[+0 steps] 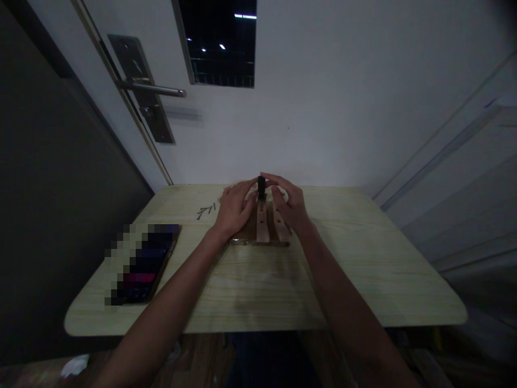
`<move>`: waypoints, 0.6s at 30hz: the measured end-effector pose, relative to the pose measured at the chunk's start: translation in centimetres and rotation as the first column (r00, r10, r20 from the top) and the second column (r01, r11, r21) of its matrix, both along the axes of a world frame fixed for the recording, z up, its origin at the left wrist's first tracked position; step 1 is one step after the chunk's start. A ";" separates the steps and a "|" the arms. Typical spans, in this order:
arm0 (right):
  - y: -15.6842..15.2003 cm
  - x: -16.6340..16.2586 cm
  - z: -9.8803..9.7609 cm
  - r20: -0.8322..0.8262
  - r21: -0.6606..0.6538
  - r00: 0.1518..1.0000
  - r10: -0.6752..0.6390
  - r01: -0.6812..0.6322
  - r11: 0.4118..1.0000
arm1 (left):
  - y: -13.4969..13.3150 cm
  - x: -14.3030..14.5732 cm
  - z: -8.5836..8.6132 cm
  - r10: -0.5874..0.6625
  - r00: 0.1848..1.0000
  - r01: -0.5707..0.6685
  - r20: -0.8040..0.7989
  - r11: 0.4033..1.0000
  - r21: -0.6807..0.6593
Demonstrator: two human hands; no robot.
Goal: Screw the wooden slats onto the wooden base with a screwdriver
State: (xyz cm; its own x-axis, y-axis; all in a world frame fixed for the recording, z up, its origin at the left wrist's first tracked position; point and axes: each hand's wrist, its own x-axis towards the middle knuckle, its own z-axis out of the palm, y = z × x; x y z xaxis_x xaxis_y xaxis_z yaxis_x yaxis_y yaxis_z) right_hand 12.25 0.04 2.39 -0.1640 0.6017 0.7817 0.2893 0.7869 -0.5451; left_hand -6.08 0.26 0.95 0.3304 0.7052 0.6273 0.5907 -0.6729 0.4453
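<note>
A short black-handled tool (261,186), which looks like a screwdriver, stands upright over a narrow wooden strip (262,229). Its lower end is hard to make out. My left hand (234,209) lies over the left of a brown board (247,235), its index fingertip and thumb closed in at the handle. From the other side, my right hand (293,202) curls around the handle's top, index finger over it, the thumb just to the right. A second wooden strip with holes (281,229) lies under my right hand. Both strips rest on the board.
Several dark screws (205,210) lie left of the board. A phone (151,264) lies on the left part of the pale wooden table (363,269). Behind the table stands a white door with a metal handle (153,89) and a dark window (222,43).
</note>
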 end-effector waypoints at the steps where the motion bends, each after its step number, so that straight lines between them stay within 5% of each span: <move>1: 0.0 0.1 -0.1 -0.002 0.004 1.000 0.022 -0.022 1.000 | -0.2 0.2 0.4 0.005 0.999 -0.005 0.034 1.000 0.006; 5: 0.2 0.3 -0.5 0.006 0.010 0.999 0.051 -0.051 0.999 | -0.5 1.7 1.3 -0.003 0.984 0.001 0.176 1.000 0.013; 13: 0.8 1.4 -1.2 -0.068 -0.070 0.992 -0.104 0.099 0.993 | 0.2 3.2 1.0 -0.036 0.936 0.040 0.349 0.999 -0.005; 16: 1.3 2.4 -2.2 -0.087 -0.216 0.972 -0.218 0.195 0.957 | 0.4 3.2 1.1 -0.087 0.940 0.092 0.330 0.996 -0.002; 18: 1.7 3.0 -3.2 -0.090 -0.382 0.979 -0.181 0.134 0.915 | 0.7 3.2 1.2 -0.099 0.939 0.098 0.330 0.995 0.021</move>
